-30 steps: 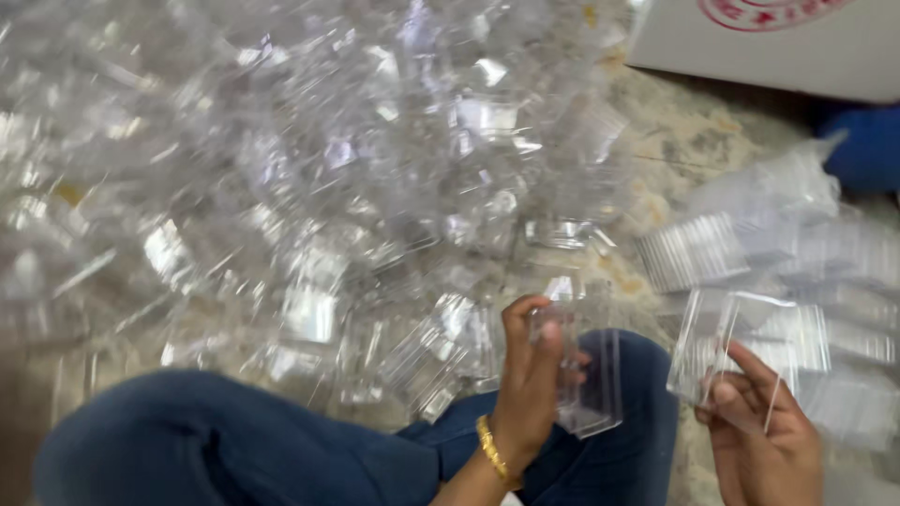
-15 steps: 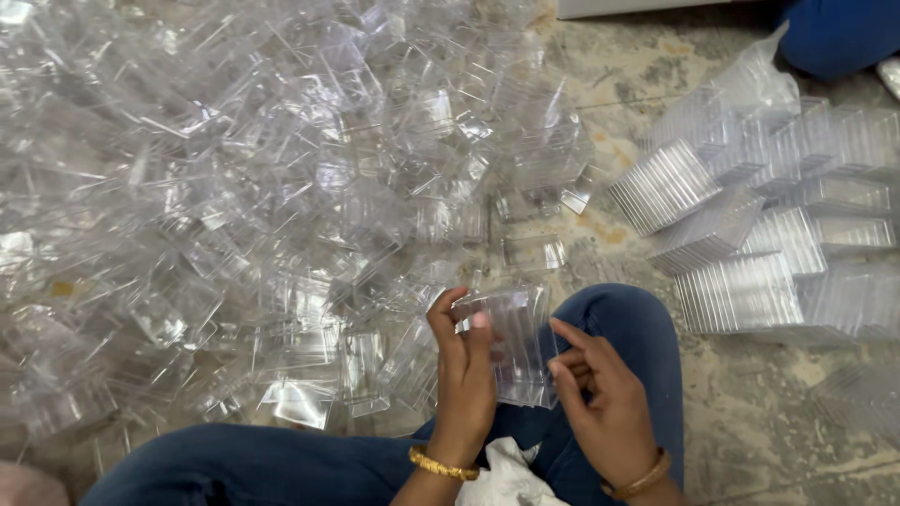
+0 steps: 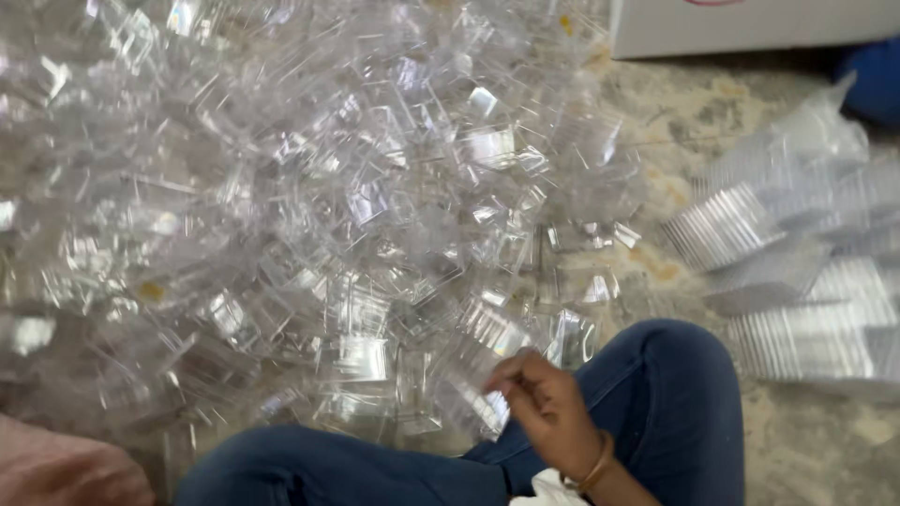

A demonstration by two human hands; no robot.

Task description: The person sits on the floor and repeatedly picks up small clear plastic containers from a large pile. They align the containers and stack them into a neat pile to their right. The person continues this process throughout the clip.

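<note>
A loose heap of clear plastic boxes [image 3: 309, 215] fills the floor ahead of me. My left hand [image 3: 548, 412] rests over my blue-trousered knee [image 3: 656, 394], fingers [image 3: 511, 370] curled and pinching a clear box [image 3: 478, 398] at the heap's near edge. Rightwards, nested stacks [image 3: 797, 281] lie apart.

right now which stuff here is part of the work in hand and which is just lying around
In the work:
left hand, grip closing on a clear plastic piece
loose pile of clear pieces
stacked clear pieces

Lying about:
white box
blue cloth
</note>
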